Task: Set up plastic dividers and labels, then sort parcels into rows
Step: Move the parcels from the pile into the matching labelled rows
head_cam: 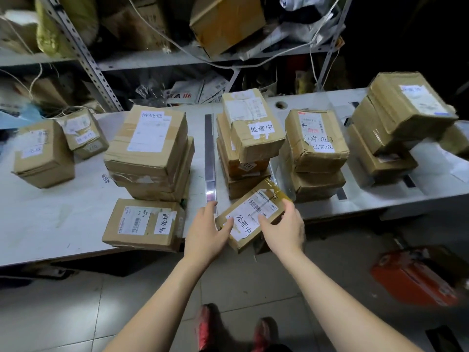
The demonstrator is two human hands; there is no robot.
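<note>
Down at six o'clock, two red shoes [210,323] stand on the gray floor, cut off by the picture's edge. Both bare arms reach up to a small parcel [256,209] in the middle.

The left hand [208,232] grips its left end. The thumb is on the white label, and the fingers under the box are hidden. The right hand [284,229] grips the right end, with the thumb on the label and the fingers curled over the far side.

The parcel is tilted and sticks out past the near edge of the white table [50,219]. At nine o'clock from it, a flat parcel [144,224] lies at the same edge, with a bare gap between them. At eleven o'clock a clear plastic divider [210,153] runs away across the table, with bare table along both sides.

The middle stack [251,138] is at twelve o'clock, just beside the parcel. A left stack [149,148] is at ten, and another stack [314,143] is at one. At two o'clock the far stack [406,110] is blurred, and its label cannot be read. An orange box [416,278] on the floor at four o'clock is blurred too.
</note>
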